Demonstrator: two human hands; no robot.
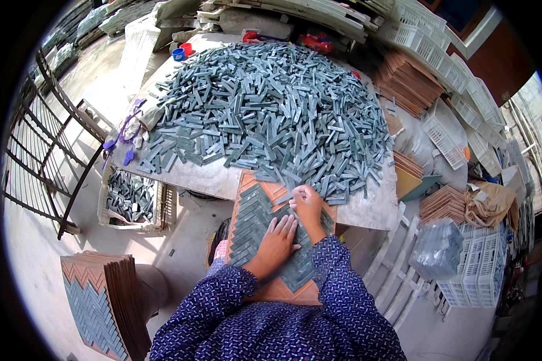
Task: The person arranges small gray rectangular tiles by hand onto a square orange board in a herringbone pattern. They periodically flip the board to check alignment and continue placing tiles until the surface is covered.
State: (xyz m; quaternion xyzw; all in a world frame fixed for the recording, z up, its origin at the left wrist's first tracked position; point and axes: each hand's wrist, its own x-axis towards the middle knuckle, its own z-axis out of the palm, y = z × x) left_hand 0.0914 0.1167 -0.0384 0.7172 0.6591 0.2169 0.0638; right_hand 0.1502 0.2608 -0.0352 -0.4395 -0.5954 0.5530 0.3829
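A shallow orange-brown tray (pixel 288 293) leans from my lap against the table's front edge. Grey-green stone strips (pixel 251 219) fill much of it in a herringbone pattern, with orange grooves showing at the top. My left hand (pixel 275 245) lies flat on the laid strips, fingers stretched out and holding nothing. Just above and to its right, my right hand (pixel 308 207) is closed in a pinch over the tray's upper part. A grey stone strip (pixel 288 191) shows at its fingertips. Beyond the tray, a large heap of loose strips (pixel 265 114) covers the table.
Left of the table stand a white crate (pixel 161 207) of strips and a stack of trays (pixel 115 259), the outermost filled. A black metal rack (pixel 54 150) is farther left. Stacked trays (pixel 442 204), white plastic baskets (pixel 476 265) and plastic-wrapped goods (pixel 436 246) line the right side.
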